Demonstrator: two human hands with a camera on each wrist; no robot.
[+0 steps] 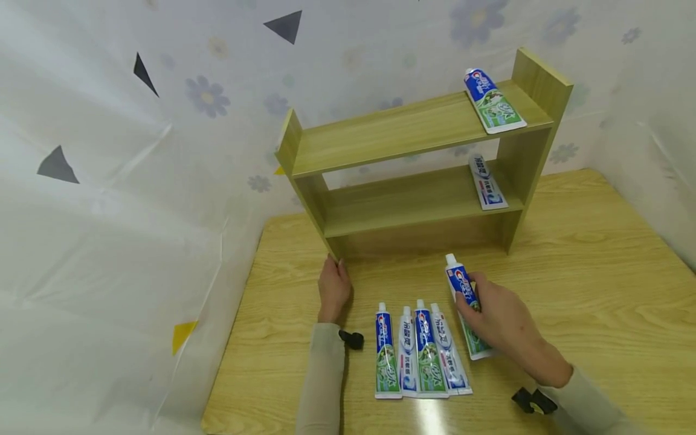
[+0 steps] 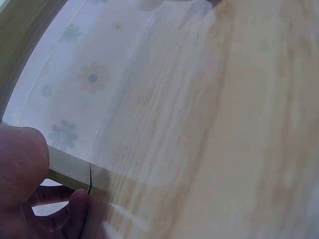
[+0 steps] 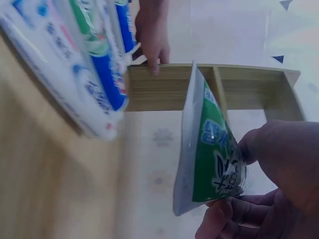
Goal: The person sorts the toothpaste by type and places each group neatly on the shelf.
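Observation:
My right hand [image 1: 502, 317] grips a blue, green and white toothpaste tube [image 1: 459, 278] by its sides, cap pointing toward the shelf. In the right wrist view the tube's flat green end [image 3: 214, 149] stands out from between thumb and fingers. My left hand [image 1: 333, 287] holds the lower left corner of a two-tier wooden shelf [image 1: 380, 142]; the left wrist view has its thumb and fingers [image 2: 77, 209] around the panel edge. Between the hands, several tubes lie side by side: blue-green ones [image 1: 385, 350] alternating with white ones [image 1: 447, 350].
On the shelf's upper board, at the right, lies a blue-green tube [image 1: 492, 103]. A white tube [image 1: 486, 181] lies at the right of the board below. The shelf stands on a wood-grain table [image 1: 598, 241] before a flower-patterned sheet [image 1: 348, 54].

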